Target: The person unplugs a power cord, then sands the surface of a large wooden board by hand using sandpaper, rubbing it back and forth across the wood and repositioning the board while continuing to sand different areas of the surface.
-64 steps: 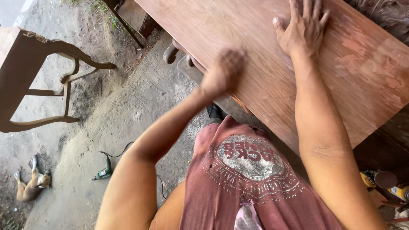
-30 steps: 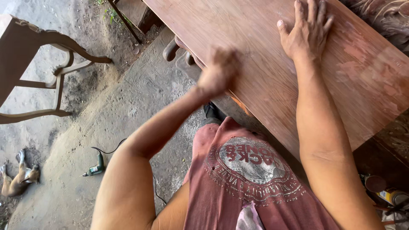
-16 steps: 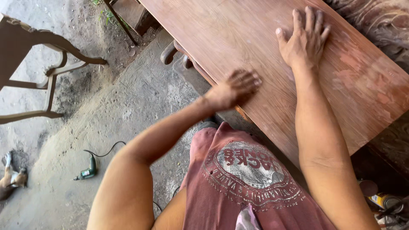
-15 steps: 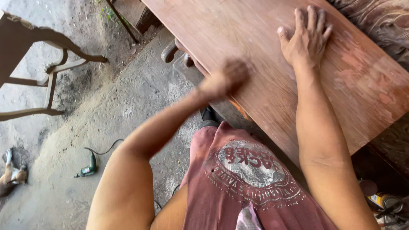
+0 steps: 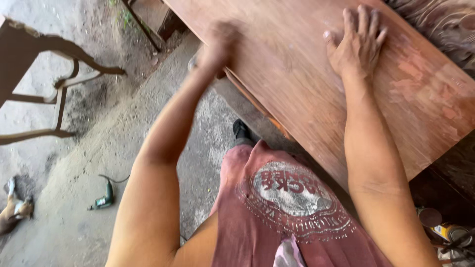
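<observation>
Right hand lies open, flat on the reddish wooden tabletop; left hand, blurred at its near-left edge, grip unclear

A dusty concrete floor is filling the left half of the frame, with daylight falling across it. A dark wooden chair frame is standing at the upper left. A small green power drill is lying on the floor at lower left, its cord trailing. An animal is lying at the left edge. Cans are sitting at lower right.
</observation>
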